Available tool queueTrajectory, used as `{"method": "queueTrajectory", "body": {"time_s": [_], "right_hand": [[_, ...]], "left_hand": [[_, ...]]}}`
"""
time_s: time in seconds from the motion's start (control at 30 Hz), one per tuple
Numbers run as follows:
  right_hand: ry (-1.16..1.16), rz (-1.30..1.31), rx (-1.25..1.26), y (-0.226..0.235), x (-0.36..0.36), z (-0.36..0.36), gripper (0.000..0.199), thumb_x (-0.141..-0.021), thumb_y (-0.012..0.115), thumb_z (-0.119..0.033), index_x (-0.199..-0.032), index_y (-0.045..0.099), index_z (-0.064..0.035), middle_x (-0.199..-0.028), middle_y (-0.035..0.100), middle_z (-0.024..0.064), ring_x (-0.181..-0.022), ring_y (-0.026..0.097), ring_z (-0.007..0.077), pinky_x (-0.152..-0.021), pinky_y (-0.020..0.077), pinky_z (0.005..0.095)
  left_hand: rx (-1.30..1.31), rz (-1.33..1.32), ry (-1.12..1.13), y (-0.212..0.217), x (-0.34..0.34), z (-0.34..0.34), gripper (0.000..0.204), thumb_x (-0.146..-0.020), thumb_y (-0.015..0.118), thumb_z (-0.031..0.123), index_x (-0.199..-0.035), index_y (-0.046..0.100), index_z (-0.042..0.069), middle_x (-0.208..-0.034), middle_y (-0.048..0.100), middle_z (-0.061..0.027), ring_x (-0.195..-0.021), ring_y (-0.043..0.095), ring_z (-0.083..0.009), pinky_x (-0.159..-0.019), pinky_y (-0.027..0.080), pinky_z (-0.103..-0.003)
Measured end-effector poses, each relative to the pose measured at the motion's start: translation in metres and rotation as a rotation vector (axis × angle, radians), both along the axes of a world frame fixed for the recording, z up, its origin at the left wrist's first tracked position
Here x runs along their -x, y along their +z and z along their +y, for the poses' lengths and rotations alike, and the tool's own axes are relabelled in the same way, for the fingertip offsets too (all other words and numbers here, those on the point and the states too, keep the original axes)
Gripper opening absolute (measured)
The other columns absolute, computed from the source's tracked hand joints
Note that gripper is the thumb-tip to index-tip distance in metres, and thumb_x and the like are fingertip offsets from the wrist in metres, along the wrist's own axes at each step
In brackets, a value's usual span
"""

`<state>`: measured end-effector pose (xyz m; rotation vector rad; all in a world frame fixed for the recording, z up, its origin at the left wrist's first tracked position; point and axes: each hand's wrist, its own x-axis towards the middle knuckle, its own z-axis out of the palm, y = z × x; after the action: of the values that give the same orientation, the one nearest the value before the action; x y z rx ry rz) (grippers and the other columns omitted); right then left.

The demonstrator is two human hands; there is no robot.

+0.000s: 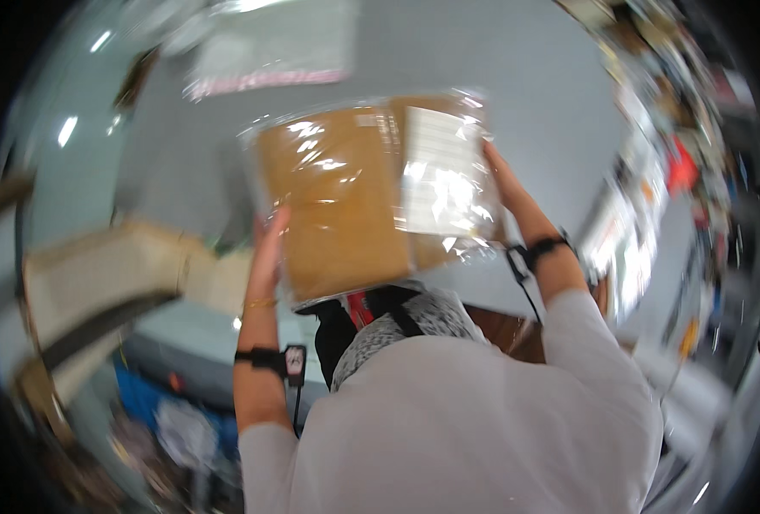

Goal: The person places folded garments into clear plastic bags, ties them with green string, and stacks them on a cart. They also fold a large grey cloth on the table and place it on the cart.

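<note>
Between my two hands I hold up a clear plastic bag [337,206] with flat tan-brown pieces inside, the left one like a cardboard sheet or folded cloth; which, I cannot tell. A white printed sheet [438,176] shows at its right part, under bright glare. My left hand [270,236] grips the bag's left edge, thumb on the front and the other fingers mostly hidden. On the right edge, my right hand [498,176] closes round the bag, its fingers largely behind it. Both wrists carry black straps with cables.
Beneath the bag spreads a grey table [551,103]. Another clear bag with a pink edge [268,81] lies at its far side. Shiny plastic packages [624,231] and a red item [681,165] sit at the right. An opened cardboard box [106,270] stands at the left, above a blue item [153,398].
</note>
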<state>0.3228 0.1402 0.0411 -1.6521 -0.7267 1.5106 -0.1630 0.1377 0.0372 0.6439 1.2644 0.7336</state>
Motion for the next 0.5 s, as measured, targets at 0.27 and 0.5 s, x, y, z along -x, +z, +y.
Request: {"method": "queueTrajectory", "body": {"time_s": [0.27, 0.5], "right_hand": [[-0.502, -0.505, 0.122, -0.037, -0.012, -0.221, 0.035, -0.088, 0.071, -0.035, -0.089, 0.069, -0.0002, -0.074, 0.067, 0.0048, -0.069, 0.064, 0.0140, -0.063, 0.0501, 0.0283], [-0.741, -0.737, 0.298, -0.038, -0.109, -0.369, 0.026, -0.087, 0.069, -0.023, -0.090, 0.071, 0.0022, -0.073, 0.068, 0.0072, -0.069, 0.063, 0.0139, -0.061, 0.0505, 0.0321]], "left_hand": [[-0.098, 0.163, 0.019, 0.012, 0.063, 0.006, 0.064, -0.098, 0.059, 0.045, -0.142, 0.042, 0.002, -0.143, 0.047, -0.0182, -0.133, 0.046, -0.0271, -0.109, 0.038, -0.046], [-0.038, 0.416, 0.043, 0.036, 0.142, -0.016, 0.047, -0.098, 0.061, 0.038, -0.128, 0.054, 0.003, -0.120, 0.063, -0.0121, -0.110, 0.061, -0.0230, -0.094, 0.050, -0.037]]}}
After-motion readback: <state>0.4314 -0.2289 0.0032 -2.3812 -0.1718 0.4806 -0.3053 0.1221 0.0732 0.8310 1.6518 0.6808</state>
